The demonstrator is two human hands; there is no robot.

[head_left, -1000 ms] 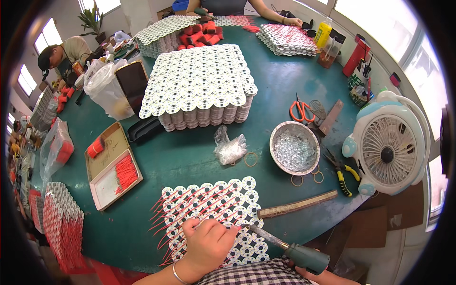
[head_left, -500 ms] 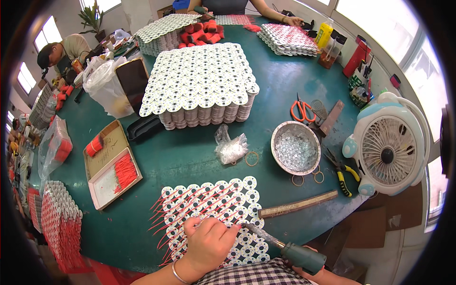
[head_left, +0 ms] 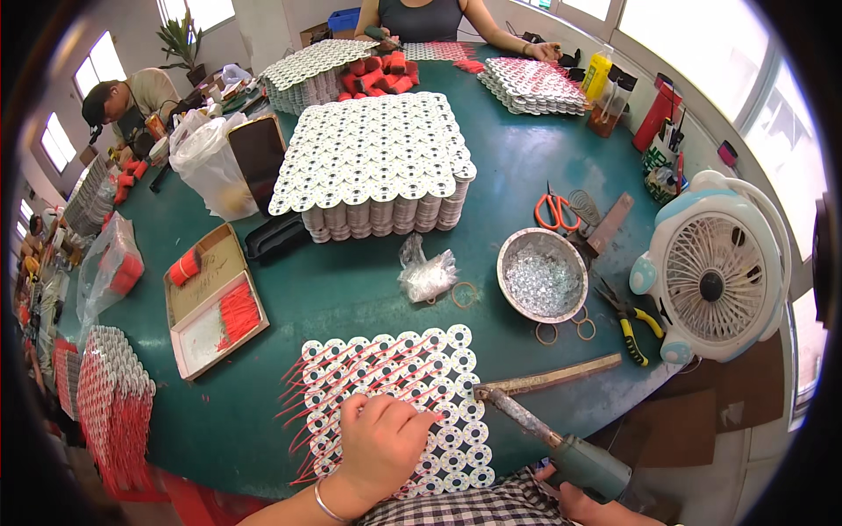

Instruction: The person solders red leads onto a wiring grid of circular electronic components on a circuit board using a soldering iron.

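Note:
A panel of round white LED circuit boards (head_left: pixel 452 434) lies at the table's near edge, with thin red wires (head_left: pixel 346 361) laid slantwise across its left and middle columns. My left hand (head_left: pixel 381 447) rests over the panel. Its fingers are closed in a pinch at a red wire, whose held end is mostly hidden by the fingers. At the lower right my right hand (head_left: pixel 574 501), partly cut off by the lower edge, grips the dark green handle of a soldering iron (head_left: pixel 535 427). The iron's tip is at the left end of a narrow wooden strip (head_left: pixel 553 375), off the panel.
A tall stack of panels (head_left: pixel 368 167) stands mid-table. A metal bowl (head_left: pixel 544 276) of clear bits, pliers (head_left: pixel 627 320), red-handled scissors (head_left: pixel 557 210) and a fan (head_left: pixel 710 272) are to the right. A cardboard box (head_left: pixel 215 298) with red wires sits left. Another person (head_left: pixel 425 17) works opposite.
The soldering iron has moved up and right, off the panel beside my left fingertips, to the wooden strip's end. My left hand stays nearly in place. The view has shifted slightly.

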